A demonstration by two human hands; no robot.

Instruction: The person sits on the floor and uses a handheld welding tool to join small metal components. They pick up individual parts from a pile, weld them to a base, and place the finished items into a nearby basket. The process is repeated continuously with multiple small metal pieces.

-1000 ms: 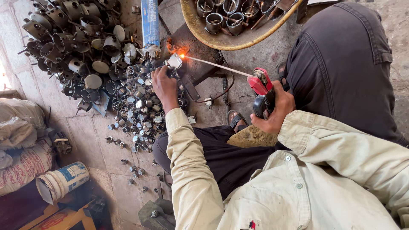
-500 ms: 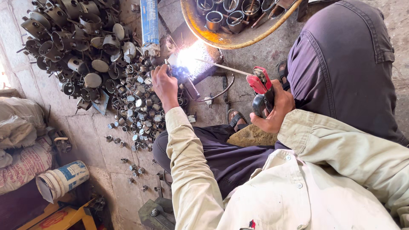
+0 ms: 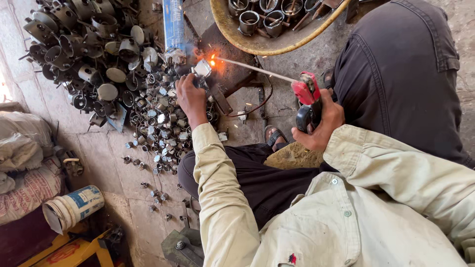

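**On the workshop floor: arc struck at a small metal piece**

At far left, stuffed sacks lie against the wall, with a white and blue bucket tipped on its side just below them and a yellow frame at the bottom edge. Above and to the right, a heap of dark metal cups and fittings covers the floor; smaller silvery nuts spread out from its lower right edge. A blue box lies beside the heap, near the top.

Left hand: clenched around a small metal piece, pressing it against a dark steel plate. The piece sits at the plate's left edge, just right of the nuts.

Spark: orange glow right at the piece, where the tip of the welding rod meets it. The rod slants from there down to the right.

Right hand: fingers closed around the black grip of a red electrode holder, which clamps the rod's far end. A dark cable loops on the floor between the two hands.

Top centre, a yellow-rimmed basin holds more dark cups. A sandalled foot shows below the cable. At right, another person's dark trouser leg fills the upper corner, well apart from both hands.
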